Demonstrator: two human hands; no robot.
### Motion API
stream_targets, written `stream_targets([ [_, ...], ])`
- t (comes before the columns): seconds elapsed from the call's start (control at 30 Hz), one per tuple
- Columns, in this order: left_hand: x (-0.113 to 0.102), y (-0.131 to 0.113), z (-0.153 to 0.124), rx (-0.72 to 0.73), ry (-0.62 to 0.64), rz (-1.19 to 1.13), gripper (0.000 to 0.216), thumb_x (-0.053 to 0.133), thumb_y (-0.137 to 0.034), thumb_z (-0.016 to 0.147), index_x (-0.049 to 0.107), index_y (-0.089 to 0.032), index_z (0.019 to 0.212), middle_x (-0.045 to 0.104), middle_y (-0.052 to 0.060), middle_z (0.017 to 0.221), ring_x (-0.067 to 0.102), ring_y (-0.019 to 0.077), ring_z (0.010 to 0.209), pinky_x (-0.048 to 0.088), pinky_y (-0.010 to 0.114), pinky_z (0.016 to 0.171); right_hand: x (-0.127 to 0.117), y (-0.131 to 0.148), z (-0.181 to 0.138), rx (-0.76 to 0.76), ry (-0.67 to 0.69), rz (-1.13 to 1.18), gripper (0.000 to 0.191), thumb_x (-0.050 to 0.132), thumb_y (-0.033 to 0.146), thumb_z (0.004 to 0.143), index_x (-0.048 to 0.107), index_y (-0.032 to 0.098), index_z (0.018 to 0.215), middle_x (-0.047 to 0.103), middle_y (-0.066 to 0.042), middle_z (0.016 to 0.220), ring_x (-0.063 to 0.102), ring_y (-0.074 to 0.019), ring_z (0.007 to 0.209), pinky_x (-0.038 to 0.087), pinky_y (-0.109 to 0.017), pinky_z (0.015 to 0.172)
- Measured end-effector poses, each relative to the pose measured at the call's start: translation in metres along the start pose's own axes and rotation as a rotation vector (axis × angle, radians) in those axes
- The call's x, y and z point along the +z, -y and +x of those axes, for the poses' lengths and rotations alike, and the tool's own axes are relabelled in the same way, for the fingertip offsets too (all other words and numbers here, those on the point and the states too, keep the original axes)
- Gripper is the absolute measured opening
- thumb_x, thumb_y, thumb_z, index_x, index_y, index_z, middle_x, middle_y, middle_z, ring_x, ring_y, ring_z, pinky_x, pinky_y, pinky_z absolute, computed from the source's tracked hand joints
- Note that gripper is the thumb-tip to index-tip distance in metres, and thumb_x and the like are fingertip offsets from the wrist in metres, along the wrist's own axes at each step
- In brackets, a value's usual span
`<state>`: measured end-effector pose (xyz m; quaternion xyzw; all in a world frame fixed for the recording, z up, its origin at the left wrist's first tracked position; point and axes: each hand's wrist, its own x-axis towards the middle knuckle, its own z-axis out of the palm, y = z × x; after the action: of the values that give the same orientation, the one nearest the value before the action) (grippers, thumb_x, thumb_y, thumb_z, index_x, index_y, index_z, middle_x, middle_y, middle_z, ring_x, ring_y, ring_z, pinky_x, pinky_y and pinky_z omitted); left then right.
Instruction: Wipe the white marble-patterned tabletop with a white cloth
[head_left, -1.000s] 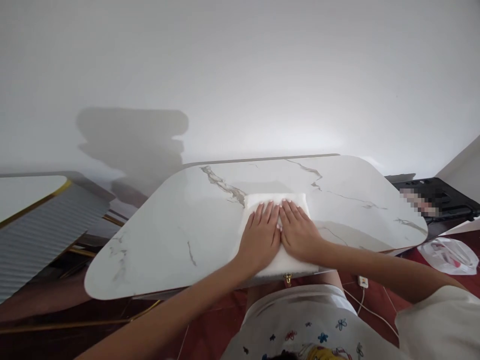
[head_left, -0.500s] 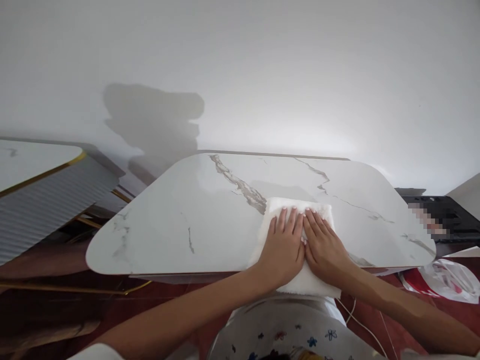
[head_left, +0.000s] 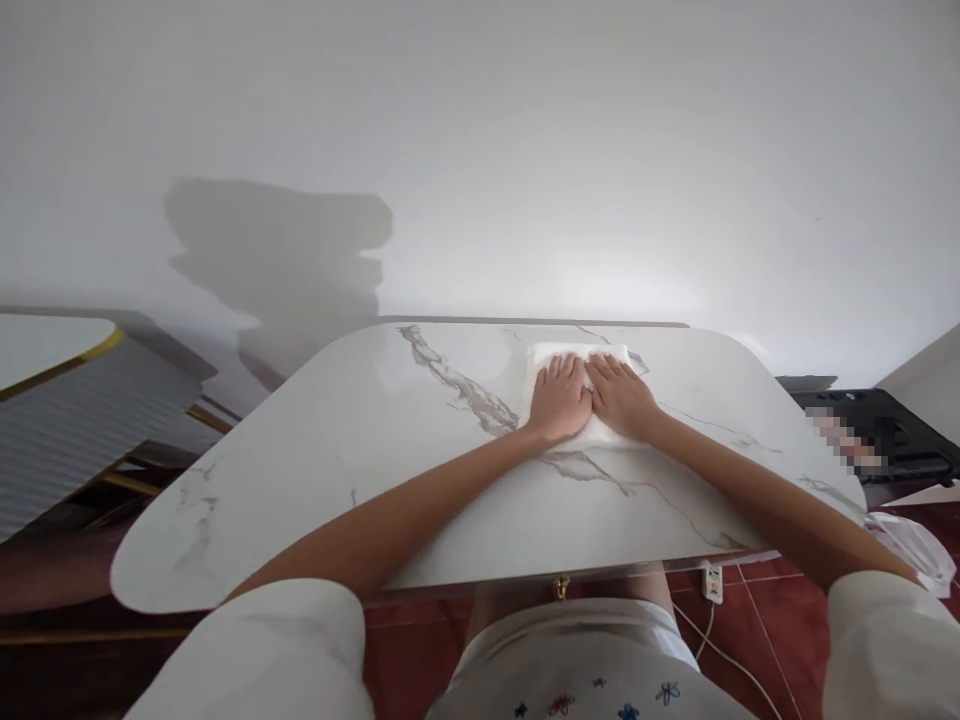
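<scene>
A white cloth [head_left: 545, 356] lies flat on the marble-patterned tabletop [head_left: 315, 430], toward its far edge. My left hand [head_left: 561, 398] rests palm down on the cloth, fingers stretched out and pointing away from me. Beside it, with the thumbs close together, my right hand [head_left: 621, 395] presses on the same cloth, also flat with straight fingers. Part of the cloth shows beyond the fingertips and below the palms; the rest is hidden under both hands.
A white wall [head_left: 525, 180] rises behind the table. On the left stands another table [head_left: 52, 350] with a gold edge. At right are a black case [head_left: 907, 430] and a plastic bag [head_left: 911, 550]. A power strip [head_left: 713, 583] with a cord hangs by the front edge.
Both hands and the cloth have slid forward, from the near edge toward the far side of the tabletop. My arms are stretched farther out, and the camera view has shifted slightly.
</scene>
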<state>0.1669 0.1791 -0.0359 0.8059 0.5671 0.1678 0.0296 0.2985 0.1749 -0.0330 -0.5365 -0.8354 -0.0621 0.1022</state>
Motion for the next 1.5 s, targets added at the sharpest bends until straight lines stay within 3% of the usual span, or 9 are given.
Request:
stream_targets([
  [0.3,0.02,0.037,0.098,-0.033,-0.097,-0.02,0.045,0.031,-0.023,0.089,0.045,-0.022,0.132,0.038,0.005,0.146,0.024,0.0297,0.138,0.026,0.048,0.107,0.028,-0.037,0.094,0.126,-0.003,0.066,0.049,0.022,0.023,0.097,0.034,0.013,0.144,0.031,-0.011,0.15,0.026,-0.0287,0.137,0.026,-0.043,0.107],
  [0.53,0.025,0.048,0.134,-0.016,-0.124,0.054,0.033,0.033,-0.021,0.089,0.055,-0.024,0.112,0.056,0.006,0.126,0.04,0.0268,0.124,0.035,0.045,0.1,0.042,-0.052,0.127,0.138,-0.096,0.058,0.043,0.025,0.023,0.096,0.047,0.011,0.131,0.049,-0.014,0.136,0.038,-0.0284,0.127,0.031,-0.041,0.102],
  [0.73,0.027,0.045,0.133,-0.029,-0.133,0.068,0.034,0.033,-0.021,0.089,0.054,-0.022,0.116,0.054,0.006,0.13,0.039,0.0276,0.124,0.033,0.045,0.1,0.044,-0.051,0.125,0.128,-0.114,0.043,0.045,0.025,0.023,0.096,0.044,0.009,0.134,0.045,-0.015,0.14,0.036,-0.0294,0.129,0.03,-0.041,0.103],
  [0.87,0.036,0.028,0.134,-0.083,-0.153,0.047,0.036,0.034,-0.021,0.089,0.052,-0.021,0.12,0.053,0.006,0.132,0.036,0.0299,0.127,0.031,0.047,0.101,0.042,-0.065,0.114,0.123,-0.078,0.037,0.047,0.024,0.023,0.097,0.039,0.01,0.139,0.04,-0.014,0.145,0.032,-0.0287,0.133,0.027,-0.041,0.105],
  [1.03,0.045,0.001,0.142,-0.023,-0.149,0.029,0.038,0.034,-0.022,0.089,0.053,-0.018,0.121,0.052,0.007,0.133,0.036,0.0306,0.126,0.032,0.047,0.101,0.04,-0.092,0.101,0.176,-0.082,0.04,0.048,0.023,0.024,0.097,0.039,0.012,0.14,0.041,-0.012,0.145,0.034,-0.0286,0.133,0.028,-0.041,0.106],
  [1.17,0.042,0.0,0.141,-0.006,-0.099,0.042,0.042,0.031,-0.024,0.09,0.05,-0.019,0.127,0.049,0.005,0.137,0.036,0.0288,0.128,0.031,0.044,0.103,0.04,-0.094,0.096,0.181,-0.105,0.031,0.048,0.025,0.023,0.096,0.041,0.01,0.139,0.042,-0.013,0.144,0.035,-0.0285,0.132,0.028,-0.042,0.107],
  [1.33,0.032,0.008,0.119,0.09,-0.014,0.062,0.05,0.026,-0.027,0.092,0.037,-0.018,0.139,0.034,0.004,0.149,0.024,0.0286,0.137,0.025,0.043,0.109,0.035,-0.08,0.079,0.174,-0.093,0.044,0.05,0.026,0.023,0.095,0.036,0.01,0.142,0.035,-0.015,0.148,0.029,-0.0301,0.136,0.027,-0.044,0.107],
  [1.5,0.024,0.003,0.083,0.081,0.013,0.081,0.053,0.026,-0.028,0.092,0.032,-0.015,0.143,0.029,0.005,0.152,0.02,0.0306,0.139,0.024,0.045,0.11,0.028,-0.06,0.051,0.154,-0.072,0.068,0.051,0.026,0.022,0.094,0.034,0.009,0.143,0.032,-0.016,0.149,0.027,-0.0307,0.137,0.026,-0.045,0.109],
])
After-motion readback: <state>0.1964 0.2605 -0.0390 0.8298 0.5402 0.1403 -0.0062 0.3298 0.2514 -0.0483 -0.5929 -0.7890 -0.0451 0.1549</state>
